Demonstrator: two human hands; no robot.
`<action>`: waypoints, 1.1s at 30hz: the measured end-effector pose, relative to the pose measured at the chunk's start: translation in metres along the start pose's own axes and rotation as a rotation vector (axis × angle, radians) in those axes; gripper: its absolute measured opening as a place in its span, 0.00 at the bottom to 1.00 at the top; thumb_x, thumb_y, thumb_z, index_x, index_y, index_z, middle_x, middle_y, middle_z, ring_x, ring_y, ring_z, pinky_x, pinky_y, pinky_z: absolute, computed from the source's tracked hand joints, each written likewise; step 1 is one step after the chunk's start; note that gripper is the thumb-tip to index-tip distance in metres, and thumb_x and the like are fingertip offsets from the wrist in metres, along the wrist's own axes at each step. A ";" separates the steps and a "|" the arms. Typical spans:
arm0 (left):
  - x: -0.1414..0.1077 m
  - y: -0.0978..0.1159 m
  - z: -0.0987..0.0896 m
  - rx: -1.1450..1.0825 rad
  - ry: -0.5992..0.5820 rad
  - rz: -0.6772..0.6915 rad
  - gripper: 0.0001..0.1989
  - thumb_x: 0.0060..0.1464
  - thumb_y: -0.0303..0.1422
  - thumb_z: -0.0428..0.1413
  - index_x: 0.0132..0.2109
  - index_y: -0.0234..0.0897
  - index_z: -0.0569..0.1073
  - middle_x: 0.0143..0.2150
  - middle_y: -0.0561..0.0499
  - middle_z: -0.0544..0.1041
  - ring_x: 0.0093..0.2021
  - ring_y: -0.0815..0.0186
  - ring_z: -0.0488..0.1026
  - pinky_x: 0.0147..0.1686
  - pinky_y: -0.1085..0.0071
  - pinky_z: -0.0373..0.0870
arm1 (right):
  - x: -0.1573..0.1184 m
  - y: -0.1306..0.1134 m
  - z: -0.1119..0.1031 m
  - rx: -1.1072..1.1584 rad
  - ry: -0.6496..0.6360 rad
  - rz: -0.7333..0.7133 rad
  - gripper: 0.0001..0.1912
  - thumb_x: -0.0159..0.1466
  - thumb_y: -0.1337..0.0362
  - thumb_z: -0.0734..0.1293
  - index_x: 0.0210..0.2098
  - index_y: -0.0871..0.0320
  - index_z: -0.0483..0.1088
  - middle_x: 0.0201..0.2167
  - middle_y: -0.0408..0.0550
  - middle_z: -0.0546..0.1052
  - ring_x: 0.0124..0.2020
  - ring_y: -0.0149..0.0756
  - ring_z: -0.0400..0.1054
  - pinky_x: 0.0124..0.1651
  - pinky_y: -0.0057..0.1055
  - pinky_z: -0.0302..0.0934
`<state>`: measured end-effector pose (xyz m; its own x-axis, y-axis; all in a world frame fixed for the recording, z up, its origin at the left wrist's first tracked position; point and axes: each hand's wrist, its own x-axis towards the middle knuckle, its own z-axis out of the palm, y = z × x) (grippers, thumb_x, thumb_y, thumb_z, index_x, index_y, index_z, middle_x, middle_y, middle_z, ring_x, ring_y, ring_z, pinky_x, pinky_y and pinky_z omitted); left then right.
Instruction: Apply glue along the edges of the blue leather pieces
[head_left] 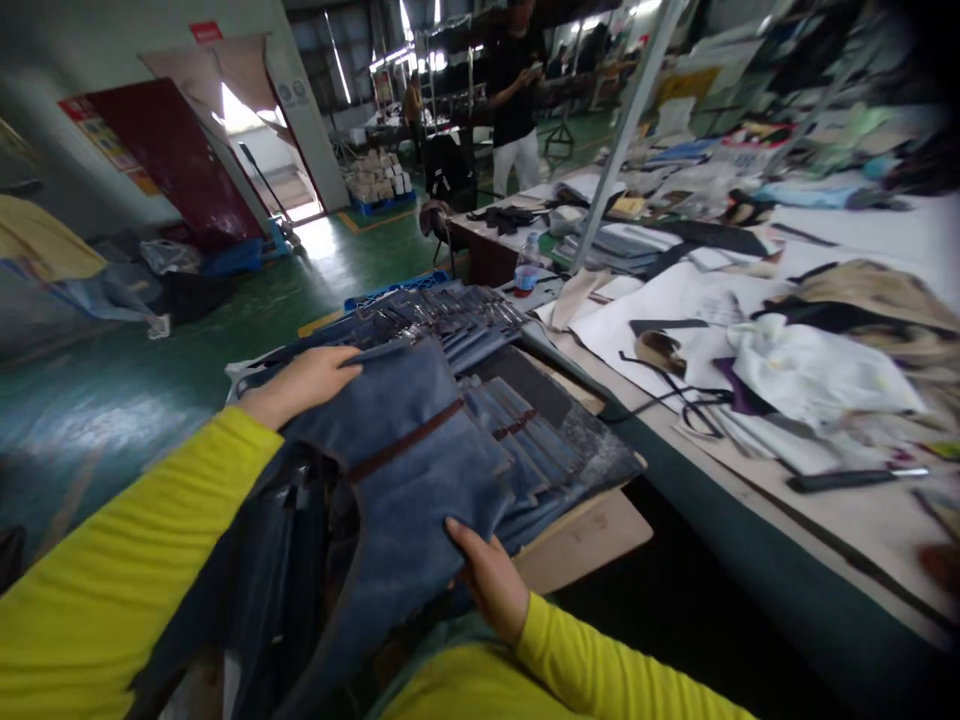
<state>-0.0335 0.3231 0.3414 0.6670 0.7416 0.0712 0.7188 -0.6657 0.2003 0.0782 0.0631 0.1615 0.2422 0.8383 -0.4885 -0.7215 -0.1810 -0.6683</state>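
From where I stand, the person in yellow sleeves (161, 545) has a dark blue piece (427, 415) held between both hands, low in front of the body. The left hand (304, 385) is closed on its far left edge, fingers over the top. The right hand (491, 580) grips the near right edge, the thumb flat on the upper face and the other fingers out of sight beneath. A brown strip (409, 440) crosses the piece at a slant between the hands, and a curved edge sweeps down its left side.

The piece lies partly over a stack (536, 440) of similar blue pieces, just beyond the right hand. Past that, a heap (442, 315) of more blue pieces sits by a blue crate (394, 288).

To the right runs a long table (750, 465), cluttered: a crumpled white cloth (817, 370), a black cord (701, 412), a tool (855, 480) with a dark handle. A bottle (526, 268) stands near a slanting pole (626, 130). Farther back, someone in a black top (517, 75) stands with hands raised in front.
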 end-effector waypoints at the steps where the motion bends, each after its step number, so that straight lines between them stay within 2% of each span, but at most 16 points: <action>1: 0.012 0.010 0.015 0.006 -0.041 0.045 0.15 0.57 0.36 0.48 0.48 0.38 0.73 0.49 0.53 0.73 0.48 0.68 0.70 0.48 0.77 0.62 | 0.001 -0.002 -0.003 0.012 0.024 0.006 0.30 0.46 0.51 0.73 0.37 0.65 0.61 0.21 0.41 0.67 0.19 0.28 0.61 0.20 0.26 0.58; 4: 0.036 0.037 0.051 0.083 -0.109 0.063 0.14 0.58 0.35 0.47 0.46 0.38 0.73 0.46 0.50 0.74 0.46 0.65 0.71 0.45 0.74 0.63 | 0.005 -0.008 -0.013 0.056 0.082 0.022 0.24 0.50 0.56 0.72 0.36 0.67 0.62 0.22 0.43 0.68 0.19 0.27 0.61 0.21 0.25 0.59; 7: 0.053 0.052 0.075 0.161 -0.134 0.082 0.14 0.59 0.35 0.46 0.47 0.39 0.72 0.45 0.48 0.74 0.46 0.62 0.71 0.44 0.71 0.64 | 0.011 -0.013 -0.022 0.082 0.121 0.034 0.19 0.57 0.61 0.68 0.41 0.68 0.63 0.26 0.45 0.70 0.20 0.26 0.61 0.22 0.25 0.61; 11: 0.070 0.058 0.106 0.207 -0.159 0.090 0.14 0.58 0.35 0.46 0.45 0.38 0.72 0.44 0.45 0.74 0.46 0.59 0.72 0.43 0.68 0.65 | 0.022 -0.015 -0.029 0.091 0.112 0.132 0.16 0.62 0.64 0.63 0.48 0.66 0.62 0.34 0.49 0.73 0.25 0.27 0.66 0.24 0.24 0.64; 14: 0.075 0.057 0.128 0.238 -0.182 0.079 0.14 0.58 0.34 0.45 0.45 0.37 0.72 0.43 0.44 0.74 0.45 0.58 0.72 0.43 0.67 0.66 | 0.032 -0.014 -0.037 0.103 0.081 0.243 0.13 0.65 0.63 0.61 0.45 0.66 0.62 0.28 0.47 0.73 0.23 0.27 0.67 0.25 0.23 0.64; 15: 0.075 0.056 0.135 0.247 -0.190 0.074 0.14 0.58 0.33 0.44 0.46 0.36 0.72 0.42 0.43 0.74 0.44 0.57 0.72 0.42 0.66 0.66 | 0.034 -0.014 -0.040 0.091 0.050 0.280 0.15 0.66 0.60 0.60 0.44 0.66 0.63 0.27 0.47 0.73 0.23 0.27 0.67 0.25 0.22 0.63; 17: 0.074 0.055 0.144 0.262 -0.210 0.064 0.15 0.58 0.31 0.43 0.46 0.35 0.71 0.42 0.42 0.74 0.43 0.57 0.73 0.41 0.66 0.67 | 0.033 -0.015 -0.046 0.025 -0.062 0.395 0.25 0.67 0.50 0.55 0.42 0.69 0.66 0.28 0.51 0.73 0.25 0.30 0.69 0.24 0.22 0.63; 19: 0.071 0.054 0.149 0.270 -0.226 0.061 0.15 0.58 0.29 0.42 0.46 0.34 0.71 0.41 0.41 0.74 0.43 0.56 0.73 0.41 0.65 0.67 | 0.027 -0.025 -0.048 -0.111 -0.224 0.524 0.37 0.65 0.40 0.49 0.40 0.70 0.69 0.31 0.56 0.74 0.26 0.32 0.71 0.21 0.21 0.60; 20: 0.070 0.054 0.151 0.270 -0.229 0.064 0.16 0.58 0.28 0.41 0.46 0.34 0.71 0.41 0.41 0.74 0.43 0.56 0.73 0.41 0.64 0.67 | 0.023 -0.033 -0.048 -0.208 -0.311 0.552 0.40 0.63 0.38 0.48 0.38 0.71 0.70 0.31 0.58 0.74 0.25 0.32 0.71 0.20 0.21 0.59; 22: 0.066 0.054 0.152 0.266 -0.227 0.070 0.16 0.57 0.27 0.41 0.46 0.34 0.71 0.40 0.41 0.74 0.42 0.55 0.73 0.40 0.63 0.67 | 0.020 -0.054 -0.045 -0.443 -0.464 0.433 0.39 0.60 0.37 0.54 0.38 0.70 0.71 0.31 0.58 0.75 0.25 0.30 0.70 0.21 0.19 0.58; 24: 0.062 0.055 0.153 0.257 -0.219 0.076 0.16 0.57 0.27 0.41 0.46 0.34 0.70 0.40 0.40 0.74 0.42 0.54 0.73 0.40 0.62 0.67 | 0.029 -0.078 -0.041 -0.708 -0.509 0.145 0.34 0.59 0.40 0.59 0.40 0.68 0.71 0.33 0.56 0.75 0.29 0.30 0.70 0.28 0.21 0.61; 26: 0.057 0.057 0.155 0.248 -0.209 0.082 0.16 0.57 0.27 0.41 0.46 0.34 0.70 0.40 0.40 0.74 0.42 0.54 0.73 0.40 0.61 0.67 | 0.052 -0.097 -0.042 -1.023 -0.424 -0.167 0.30 0.63 0.45 0.57 0.43 0.67 0.71 0.37 0.56 0.75 0.37 0.35 0.70 0.38 0.28 0.64; 28: 0.052 0.059 0.159 0.238 -0.205 0.100 0.16 0.57 0.26 0.41 0.47 0.35 0.70 0.39 0.41 0.74 0.41 0.54 0.73 0.39 0.61 0.68 | 0.083 -0.105 -0.049 -1.425 -0.266 -0.430 0.24 0.66 0.54 0.57 0.51 0.66 0.68 0.47 0.56 0.72 0.48 0.39 0.67 0.53 0.33 0.58; 29: 0.049 0.059 0.161 0.231 -0.206 0.112 0.17 0.57 0.26 0.41 0.47 0.35 0.69 0.39 0.42 0.74 0.41 0.54 0.73 0.39 0.61 0.68 | 0.098 -0.104 -0.054 -1.647 -0.189 -0.448 0.24 0.65 0.58 0.58 0.55 0.67 0.66 0.51 0.58 0.69 0.52 0.41 0.64 0.57 0.35 0.55; 31: 0.047 0.057 0.168 0.213 -0.209 0.121 0.17 0.56 0.24 0.40 0.48 0.36 0.69 0.39 0.43 0.74 0.40 0.55 0.73 0.38 0.62 0.68 | 0.123 -0.099 -0.063 -1.802 -0.154 -0.434 0.27 0.60 0.63 0.64 0.56 0.70 0.64 0.56 0.62 0.63 0.56 0.48 0.58 0.60 0.38 0.51; 33: 0.048 0.052 0.176 0.194 -0.197 0.094 0.17 0.57 0.24 0.40 0.48 0.35 0.68 0.40 0.44 0.73 0.40 0.57 0.73 0.38 0.63 0.68 | 0.136 -0.091 -0.069 -1.870 -0.148 -0.415 0.29 0.57 0.63 0.66 0.57 0.69 0.64 0.58 0.63 0.60 0.57 0.51 0.56 0.60 0.40 0.50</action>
<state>0.0700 0.3099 0.1832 0.7442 0.6582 -0.1138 0.6634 -0.7482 0.0103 0.2216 0.1580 0.1177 0.0685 0.9800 -0.1867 0.8940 -0.1433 -0.4246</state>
